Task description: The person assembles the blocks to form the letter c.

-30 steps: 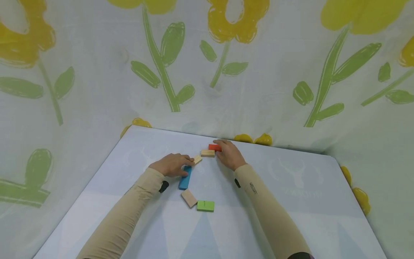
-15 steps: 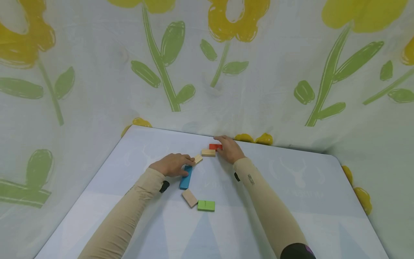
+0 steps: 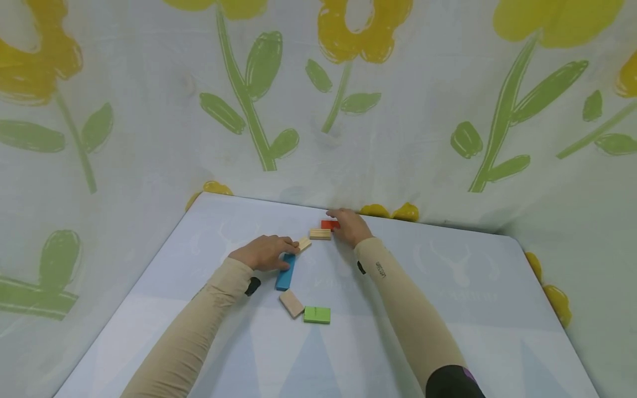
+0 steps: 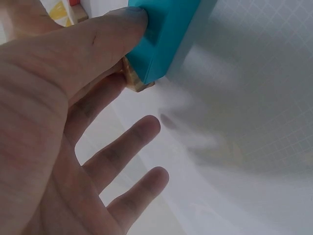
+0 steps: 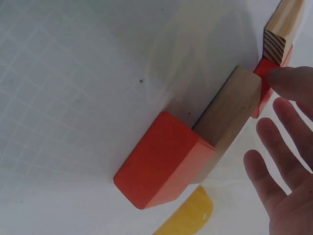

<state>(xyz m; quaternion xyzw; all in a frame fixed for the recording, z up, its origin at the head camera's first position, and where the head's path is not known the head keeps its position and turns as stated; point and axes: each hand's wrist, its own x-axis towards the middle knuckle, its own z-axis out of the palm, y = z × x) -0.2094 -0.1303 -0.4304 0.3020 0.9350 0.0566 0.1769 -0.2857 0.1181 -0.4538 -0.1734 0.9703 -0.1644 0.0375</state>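
Note:
In the head view a row of blocks curves over the white table (image 3: 428, 309). My left hand (image 3: 264, 253) rests at the blue block (image 3: 283, 276): in the left wrist view its thumb (image 4: 120, 22) lies on that block. The index fingertip is close to a wooden block (image 3: 304, 244), with the other fingers spread and straight. My right hand (image 3: 352, 226) is at the far end, its thumb (image 5: 293, 81) touching a red block (image 5: 265, 69), its fingers (image 5: 281, 156) loosely extended. A striped wooden block (image 3: 320, 234) sits beside that red block.
Nearer in the head view lie a beige block (image 3: 291, 303) and a green block (image 3: 317, 315). In the right wrist view a plain wooden block (image 5: 227, 105) and another red block (image 5: 161, 159) continue the row. A flower-printed cloth (image 3: 398, 138) rises behind the table's far edge.
My right hand has shifted slightly away from me at the red block, its fingertips now farther past the block. The left hand and the blocks look still.

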